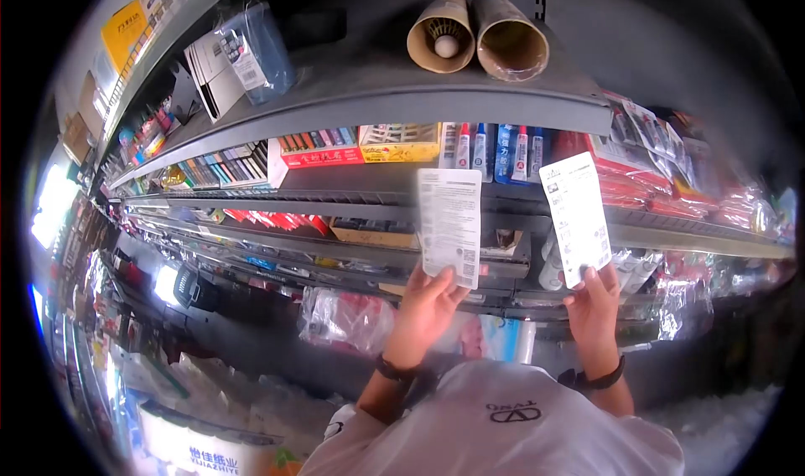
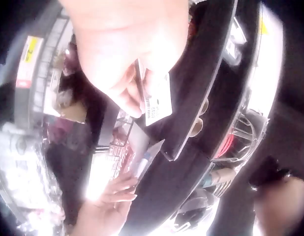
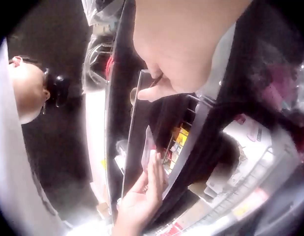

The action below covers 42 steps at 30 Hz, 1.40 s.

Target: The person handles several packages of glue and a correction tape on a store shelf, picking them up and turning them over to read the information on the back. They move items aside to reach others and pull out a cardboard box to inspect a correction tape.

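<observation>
My left hand (image 1: 429,308) holds a pale carded pack (image 1: 450,225) upright by its lower edge, thumb across the front. Dense small print and a square code cover the side toward me. In my right hand (image 1: 594,313) a second, whiter carded pack (image 1: 576,216) is pinched at the bottom and leans slightly left. It also bears print and a square code. The packs stand side by side, apart, in front of the shelves. In the left wrist view the left hand (image 2: 137,44) grips its pack's end; the right wrist view shows the right hand (image 3: 176,64) from behind.
A grey shelf (image 1: 377,107) above bears two cardboard tubes (image 1: 511,49), one with a shuttlecock in its mouth. Carded glue tubes (image 1: 520,153) and small boxes (image 1: 319,153) fill the shelf behind the packs. Red packets (image 1: 620,174) lie at right; plastic-wrapped goods (image 1: 348,321) sit lower down.
</observation>
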### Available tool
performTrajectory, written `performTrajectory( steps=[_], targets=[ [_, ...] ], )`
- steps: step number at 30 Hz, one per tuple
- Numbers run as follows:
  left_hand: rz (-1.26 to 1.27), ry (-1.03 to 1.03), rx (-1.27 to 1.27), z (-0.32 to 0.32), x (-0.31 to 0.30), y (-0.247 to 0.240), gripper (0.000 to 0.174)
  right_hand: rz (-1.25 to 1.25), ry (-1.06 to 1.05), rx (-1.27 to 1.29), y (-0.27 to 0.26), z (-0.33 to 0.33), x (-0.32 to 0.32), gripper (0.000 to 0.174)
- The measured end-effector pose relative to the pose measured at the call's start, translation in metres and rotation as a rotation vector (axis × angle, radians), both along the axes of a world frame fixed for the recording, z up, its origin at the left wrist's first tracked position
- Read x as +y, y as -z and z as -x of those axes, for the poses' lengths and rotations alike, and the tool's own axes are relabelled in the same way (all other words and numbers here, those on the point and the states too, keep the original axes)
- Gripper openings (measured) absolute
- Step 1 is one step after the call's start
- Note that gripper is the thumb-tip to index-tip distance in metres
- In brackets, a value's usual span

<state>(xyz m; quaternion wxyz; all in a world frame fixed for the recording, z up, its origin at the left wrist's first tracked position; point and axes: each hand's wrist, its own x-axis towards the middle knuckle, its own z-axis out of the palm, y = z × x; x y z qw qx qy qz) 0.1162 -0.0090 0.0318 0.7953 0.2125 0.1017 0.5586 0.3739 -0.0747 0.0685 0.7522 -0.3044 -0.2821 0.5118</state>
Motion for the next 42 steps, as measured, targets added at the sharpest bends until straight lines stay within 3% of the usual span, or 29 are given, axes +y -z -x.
performTrajectory(
  steps=[8, 13, 22, 42],
  targets=[
    [-0.056, -0.117, 0.237, 0.016, -0.018, -0.018, 0.036, -0.055, -0.026, -0.222, 0.008, 0.013, 0.012, 0.055],
    [-0.064, -0.126, 0.304, 0.015, -0.024, -0.024, 0.049, -0.073, -0.055, -0.234, 0.003, 0.014, 0.013, 0.055],
    [-0.060, -0.171, 0.501, 0.011, -0.021, -0.024, 0.055, -0.086, -0.022, -0.254, 0.010, 0.002, 0.012, 0.057],
    [-0.053, -0.285, 0.521, 0.004, -0.014, -0.023, 0.051, -0.061, 0.052, -0.253, 0.010, -0.009, 0.014, 0.052]
  ],
)
